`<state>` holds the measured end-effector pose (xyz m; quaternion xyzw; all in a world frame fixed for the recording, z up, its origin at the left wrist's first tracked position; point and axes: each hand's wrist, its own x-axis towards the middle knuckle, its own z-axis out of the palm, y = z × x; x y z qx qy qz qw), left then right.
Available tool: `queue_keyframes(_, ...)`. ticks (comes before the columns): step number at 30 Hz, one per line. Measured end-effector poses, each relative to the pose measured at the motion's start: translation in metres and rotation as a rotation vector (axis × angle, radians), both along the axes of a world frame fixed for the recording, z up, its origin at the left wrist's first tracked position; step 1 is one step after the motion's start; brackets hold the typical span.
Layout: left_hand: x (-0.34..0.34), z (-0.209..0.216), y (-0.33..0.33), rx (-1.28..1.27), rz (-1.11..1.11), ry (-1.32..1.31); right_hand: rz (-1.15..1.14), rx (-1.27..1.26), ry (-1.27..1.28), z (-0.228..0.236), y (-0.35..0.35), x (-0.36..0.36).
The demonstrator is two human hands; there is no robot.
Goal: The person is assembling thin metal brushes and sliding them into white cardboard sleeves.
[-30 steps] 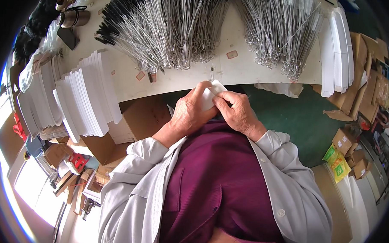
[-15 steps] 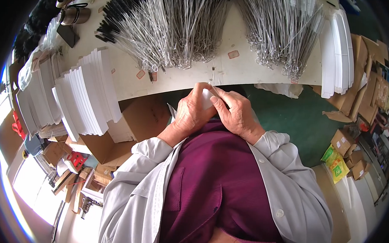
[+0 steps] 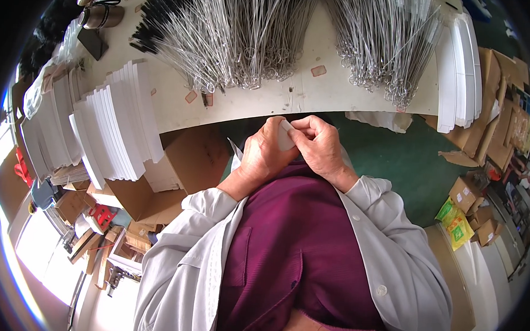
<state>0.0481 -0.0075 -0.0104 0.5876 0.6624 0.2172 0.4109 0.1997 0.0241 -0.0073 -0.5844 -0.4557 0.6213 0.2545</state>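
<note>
I see the bare left hand [image 3: 261, 152] closed around a small white flat piece [image 3: 285, 141], the bare right hand [image 3: 324, 149] pinching its upper end (material unclear from here). It's just off the near edge of the off-white table [image 3: 249, 108]; beyond, two piles of silver looped-wire brushes [image 3: 246, 45], flanked by upright white card stacks [image 3: 115, 131].

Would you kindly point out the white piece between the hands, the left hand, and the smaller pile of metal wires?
White piece [image 3: 285, 139]: head view, on its exposed face.
Left hand [image 3: 262, 151]: head view, on the back of it.
Smaller pile of metal wires [image 3: 388, 50]: head view, on the wire shafts.
</note>
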Motion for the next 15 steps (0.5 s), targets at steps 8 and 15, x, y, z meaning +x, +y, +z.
queue_keyframes(8,-0.004,-0.003,-0.015,-0.022,-0.104,0.058,-0.009,-0.188,0.134,-0.008,0.002,0.016)
queue_keyframes(15,-0.001,0.000,-0.016,0.000,-0.030,0.041,0.005,-0.049,0.042,-0.004,-0.003,0.011)
